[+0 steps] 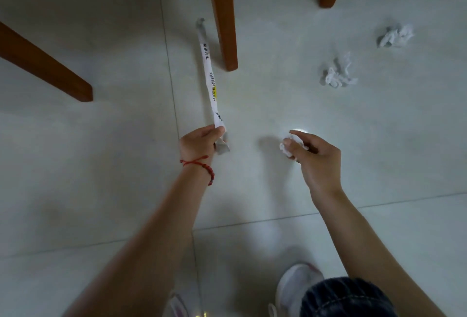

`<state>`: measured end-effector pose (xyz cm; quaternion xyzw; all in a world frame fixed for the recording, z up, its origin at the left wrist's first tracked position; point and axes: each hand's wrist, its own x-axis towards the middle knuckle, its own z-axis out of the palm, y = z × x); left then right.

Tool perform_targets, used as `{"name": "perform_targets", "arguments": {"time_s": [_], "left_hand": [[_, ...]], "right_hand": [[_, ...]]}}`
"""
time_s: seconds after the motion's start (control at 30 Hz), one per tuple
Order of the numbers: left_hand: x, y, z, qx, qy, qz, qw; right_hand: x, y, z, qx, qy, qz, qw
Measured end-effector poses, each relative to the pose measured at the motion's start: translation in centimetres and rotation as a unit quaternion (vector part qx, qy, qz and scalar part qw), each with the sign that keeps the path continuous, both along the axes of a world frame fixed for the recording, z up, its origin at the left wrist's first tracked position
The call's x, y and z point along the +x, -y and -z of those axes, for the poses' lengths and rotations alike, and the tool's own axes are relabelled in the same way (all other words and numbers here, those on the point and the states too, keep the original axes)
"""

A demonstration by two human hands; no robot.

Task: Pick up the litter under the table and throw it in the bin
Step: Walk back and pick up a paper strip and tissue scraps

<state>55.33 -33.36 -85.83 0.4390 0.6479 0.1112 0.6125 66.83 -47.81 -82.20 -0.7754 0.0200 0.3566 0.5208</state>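
- Head view: the left hand point(199, 142) has its fingers pinched together on the near end of a long, narrow white paper sleeve printed with black characters and a yellow patch point(209, 76). The sleeve runs away from the fingertips, past the side of a reddish-brown wooden table leg point(223, 16).
- A red braided cord bracelet point(202, 167) sits on the left wrist.
- The right hand point(313, 157) has its fingers curled closed around a small crumpled white tissue ball point(288, 146), held at the fingertips above the pale grey tiled floor point(101, 190).
- Beyond the right fingertips and off to their right, two more crumpled white tissue wads lie on the tiles, well apart from either hand: a nearer one point(337, 74) and a farther one point(395, 36).
- Step, as I judge it: gathering is midway, with both hands loaded and two pieces left.
- The bin is not in view. The next move probably calls for either tucking more litter into an already full hand or carrying this load off first.
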Motion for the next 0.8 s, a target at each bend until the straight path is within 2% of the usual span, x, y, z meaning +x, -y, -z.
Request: {"name": "perform_targets", "arguments": {"time_s": [0.13,0.37,0.8], "left_hand": [[-1.4,1.4,-3.7,-0.021,0.005,-0.015,1.0],[-2.6,2.8,-14.2,-0.038,0.016,-0.018,0.999],[-3.8,4.6,-37.2,-0.05,-0.008,0.004,0.999]], "right_hand": [[-0.4,0.9,-4.2,-0.022,-0.004,-0.014,1.0],[-1.0,1.6,-14.6,-0.006,-0.014,-0.016,1.0],[-3.3,2.5,-36.5,0.006,-0.022,-0.007,1.0]]}}
